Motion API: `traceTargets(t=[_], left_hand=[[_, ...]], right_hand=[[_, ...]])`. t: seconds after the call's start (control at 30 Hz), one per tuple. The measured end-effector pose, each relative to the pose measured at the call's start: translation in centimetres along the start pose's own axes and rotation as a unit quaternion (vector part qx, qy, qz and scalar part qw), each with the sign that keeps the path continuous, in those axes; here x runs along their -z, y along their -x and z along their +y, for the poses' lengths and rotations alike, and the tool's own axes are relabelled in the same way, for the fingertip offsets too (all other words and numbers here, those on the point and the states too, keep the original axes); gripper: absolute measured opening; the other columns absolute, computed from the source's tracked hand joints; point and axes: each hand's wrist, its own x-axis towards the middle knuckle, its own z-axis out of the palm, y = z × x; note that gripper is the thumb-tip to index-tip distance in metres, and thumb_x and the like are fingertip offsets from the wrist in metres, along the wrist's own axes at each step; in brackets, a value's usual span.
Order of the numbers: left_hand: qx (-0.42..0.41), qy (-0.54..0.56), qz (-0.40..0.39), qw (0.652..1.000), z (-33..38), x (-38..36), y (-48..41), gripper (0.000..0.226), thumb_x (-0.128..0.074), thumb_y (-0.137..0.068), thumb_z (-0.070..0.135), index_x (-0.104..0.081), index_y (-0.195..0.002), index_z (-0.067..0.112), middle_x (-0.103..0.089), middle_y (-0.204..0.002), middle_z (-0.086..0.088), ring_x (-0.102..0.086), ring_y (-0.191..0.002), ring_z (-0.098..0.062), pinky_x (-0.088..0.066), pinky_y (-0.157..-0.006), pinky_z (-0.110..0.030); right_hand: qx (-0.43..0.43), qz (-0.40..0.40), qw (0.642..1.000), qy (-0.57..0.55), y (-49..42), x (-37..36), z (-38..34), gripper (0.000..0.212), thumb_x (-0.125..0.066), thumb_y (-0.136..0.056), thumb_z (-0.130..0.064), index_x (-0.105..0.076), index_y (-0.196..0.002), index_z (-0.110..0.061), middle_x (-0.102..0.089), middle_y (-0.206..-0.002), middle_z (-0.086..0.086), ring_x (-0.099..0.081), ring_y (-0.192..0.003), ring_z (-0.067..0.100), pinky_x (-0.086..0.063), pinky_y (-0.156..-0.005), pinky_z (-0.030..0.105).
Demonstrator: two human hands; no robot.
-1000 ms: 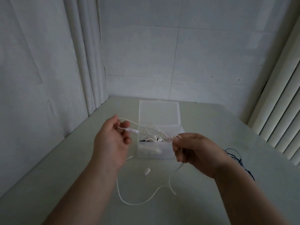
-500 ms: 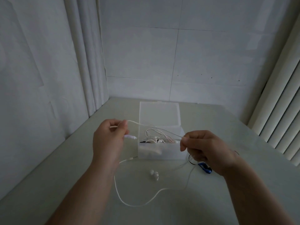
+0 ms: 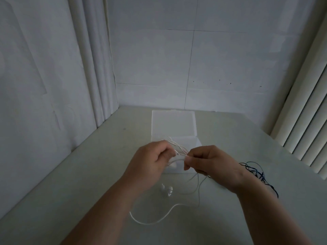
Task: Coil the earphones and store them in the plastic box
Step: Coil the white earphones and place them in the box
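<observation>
My left hand (image 3: 150, 160) and my right hand (image 3: 210, 160) are close together in front of the clear plastic box (image 3: 174, 124), both pinching loops of the white earphone cable (image 3: 180, 152). The rest of that cable (image 3: 159, 220) trails down onto the table in a long curve. Its two white earbuds (image 3: 167, 190) lie on the table just below my hands. The box stands open with its lid laid back toward the wall; my hands hide most of its inside.
A tangled dark blue earphone cable (image 3: 256, 172) lies on the table to the right of my right wrist. White walls close the table at the back and left; vertical blinds (image 3: 304, 129) stand at the right.
My hands have come together from about a box-width apart, gathering the white cable into loops between them. The earbuds stay on the table.
</observation>
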Motion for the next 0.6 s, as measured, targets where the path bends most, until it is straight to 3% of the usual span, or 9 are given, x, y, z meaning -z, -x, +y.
traceTargets(t=[0.1, 0.27, 0.6], left_hand=[[0.041, -0.001, 0.103, 0.994, 0.1, 0.5, -0.1, 0.017, -0.053, -0.088, 0.030, -0.062, -0.077, 0.020, -0.062, -0.066, 0.008, -0.057, -0.065, -0.004, -0.041, -0.060, -0.017], [0.139, -0.043, 0.254, 0.956, -0.7, 2.3, -0.5, 0.024, -0.049, -0.093, 0.032, -0.065, -0.084, 0.016, -0.061, -0.070, 0.007, -0.056, -0.070, -0.018, -0.035, -0.061, -0.031], [0.279, -0.047, 0.393, 0.875, -2.1, 3.8, -0.6, 0.025, -0.043, -0.098, 0.021, -0.065, -0.093, 0.013, -0.064, -0.087, -0.007, -0.054, -0.081, -0.027, -0.031, -0.067, -0.030]], right_hand=[[0.005, 0.018, 1.000, -0.015, 0.1, 0.1, -0.1, 0.028, -0.059, -0.093, -0.024, -0.069, -0.069, -0.016, -0.052, -0.052, -0.005, -0.040, -0.050, 0.008, -0.032, -0.051, 0.016], [-0.008, 0.047, 0.995, -0.088, 0.3, 0.6, -0.3, 0.031, -0.055, -0.095, -0.019, -0.066, -0.068, -0.009, -0.057, -0.053, 0.005, -0.035, -0.045, 0.010, -0.027, -0.046, 0.021], [-0.016, 0.084, 0.991, -0.101, 0.6, 1.8, -0.1, 0.033, -0.059, -0.092, -0.024, -0.067, -0.062, -0.013, -0.053, -0.050, 0.005, -0.035, -0.048, 0.017, -0.027, -0.047, 0.025]])
